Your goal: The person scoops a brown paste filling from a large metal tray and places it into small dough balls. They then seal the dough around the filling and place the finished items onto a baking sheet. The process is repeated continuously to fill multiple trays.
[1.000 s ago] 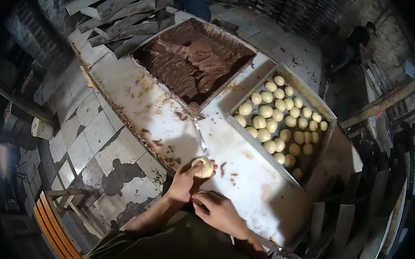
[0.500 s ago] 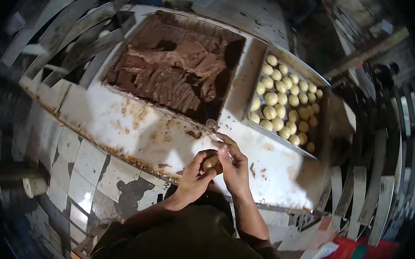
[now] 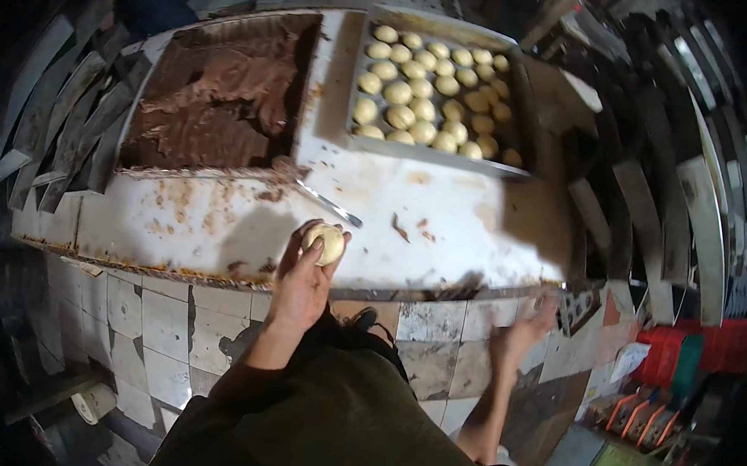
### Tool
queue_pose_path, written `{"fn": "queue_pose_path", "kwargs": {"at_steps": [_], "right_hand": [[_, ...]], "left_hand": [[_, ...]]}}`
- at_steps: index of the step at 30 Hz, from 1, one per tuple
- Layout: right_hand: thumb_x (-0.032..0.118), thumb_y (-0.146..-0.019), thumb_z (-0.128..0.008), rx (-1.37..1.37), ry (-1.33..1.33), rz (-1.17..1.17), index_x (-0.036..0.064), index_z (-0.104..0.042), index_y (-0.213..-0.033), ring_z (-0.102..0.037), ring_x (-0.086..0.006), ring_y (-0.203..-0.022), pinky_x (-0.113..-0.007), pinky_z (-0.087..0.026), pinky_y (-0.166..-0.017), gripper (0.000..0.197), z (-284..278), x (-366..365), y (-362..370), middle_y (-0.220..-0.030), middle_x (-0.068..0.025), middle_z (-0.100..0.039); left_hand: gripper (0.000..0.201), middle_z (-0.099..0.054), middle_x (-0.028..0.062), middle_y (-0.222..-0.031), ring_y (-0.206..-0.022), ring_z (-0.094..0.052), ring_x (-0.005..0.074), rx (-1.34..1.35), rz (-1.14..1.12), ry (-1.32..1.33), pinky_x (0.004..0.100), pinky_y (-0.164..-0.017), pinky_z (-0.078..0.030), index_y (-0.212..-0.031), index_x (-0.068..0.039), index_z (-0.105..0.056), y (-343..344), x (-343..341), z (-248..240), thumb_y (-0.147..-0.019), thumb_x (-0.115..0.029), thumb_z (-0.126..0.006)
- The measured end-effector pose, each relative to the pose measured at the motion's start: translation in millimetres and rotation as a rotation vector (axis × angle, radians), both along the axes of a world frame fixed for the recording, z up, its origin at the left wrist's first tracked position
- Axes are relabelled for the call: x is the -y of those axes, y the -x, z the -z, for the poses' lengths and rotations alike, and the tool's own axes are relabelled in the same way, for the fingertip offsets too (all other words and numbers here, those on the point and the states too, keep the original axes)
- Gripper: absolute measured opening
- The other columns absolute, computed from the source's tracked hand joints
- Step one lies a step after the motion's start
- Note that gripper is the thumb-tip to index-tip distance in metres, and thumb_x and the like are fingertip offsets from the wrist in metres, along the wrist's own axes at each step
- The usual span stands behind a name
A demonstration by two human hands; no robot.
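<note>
A white-topped bench [image 3: 461, 213] runs across in front of the person, its near edge stained brown. Stacked metal trays stand at its right end [image 3: 699, 221] and by its left end [image 3: 61, 116]. Toward the far left corner of the bench sits a wide pan [image 3: 196, 171] full of brown paste [image 3: 227, 93]. To the right of it, along the far edge, a metal tray [image 3: 440, 25] carries rows of pale dough balls [image 3: 423, 85]. The right hand [image 3: 521, 326] is out by the near edge, toward the right corner; it is blurred, so how its fingers stand cannot be told. The left hand [image 3: 303, 284] is closed around a dough piece [image 3: 324, 245], up by the middle of the near edge. A metal tool [image 3: 332, 204] lies slantwise, reaching from the pan's near right corner. Brown scraps [image 3: 401, 228] dot the bench nearby.
</note>
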State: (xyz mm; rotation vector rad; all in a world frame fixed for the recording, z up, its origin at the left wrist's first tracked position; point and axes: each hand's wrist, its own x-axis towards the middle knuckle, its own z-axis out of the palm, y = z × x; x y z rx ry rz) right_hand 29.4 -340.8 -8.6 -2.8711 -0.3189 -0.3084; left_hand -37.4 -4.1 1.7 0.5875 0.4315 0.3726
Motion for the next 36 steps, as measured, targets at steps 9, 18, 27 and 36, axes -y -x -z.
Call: {"fn": "queue_pose_path", "kwargs": {"at_steps": [9,18,27,36], "right_hand": [[0.022,-0.095,-0.038,0.337,-1.124,-0.054,-0.006,-0.053,-0.111,-0.055,-0.0247,-0.095,-0.036,-0.045,-0.085,0.035,-67.7,-33.2,4.1,-0.106,-0.0178,-0.058],[0.014,-0.088,-0.053,-0.254,-0.858,-0.653,-0.004,-0.053,-0.107,-0.059,-0.0309,-0.09,-0.034,-0.045,-0.081,0.026,34.7,-257.6,-41.7,-0.098,-0.0195,-0.061],[0.0,-0.081,-0.056,-0.043,-0.564,-0.725,0.0006,-0.058,-0.09,-0.053,-0.0385,-0.071,-0.044,-0.044,-0.062,0.009,26.1,-353.8,-5.4,-0.08,-0.0197,-0.056],[0.018,-0.086,-0.048,0.131,0.676,-0.592,0.0081,-0.068,-0.078,-0.065,-0.0296,-0.063,-0.039,-0.053,-0.055,0.024,-38.7,-455.0,-166.9,-0.071,-0.0128,-0.065]], "left_hand": [[0.041,-0.056,0.0152,-0.109,-0.109,-0.053,0.0227,-0.182,0.175,-0.549,0.0302,-0.091,-0.044,-0.124,-0.003,-0.039,6.2,103.2,-5.2,-0.085,0.009,-0.045],[0.048,-0.05,0.0108,-0.123,-0.114,-0.049,0.0183,-0.152,0.323,0.065,0.0307,-0.097,-0.039,-0.129,0.002,-0.04,62.9,38.9,-1.7,-0.083,0.005,-0.051],[0.047,-0.054,0.0082,-0.112,-0.103,-0.052,0.0132,-0.43,0.178,-0.317,0.0271,-0.089,-0.043,-0.125,-0.001,-0.042,51.4,-70.5,27.5,-0.082,-0.002,-0.06],[0.062,-0.05,0.0128,-0.118,-0.105,-0.051,0.0175,-0.03,0.469,-0.309,0.0296,-0.09,-0.042,-0.134,0.0,-0.032,36.8,-140.5,-7.6,-0.083,-0.012,-0.064]]}}
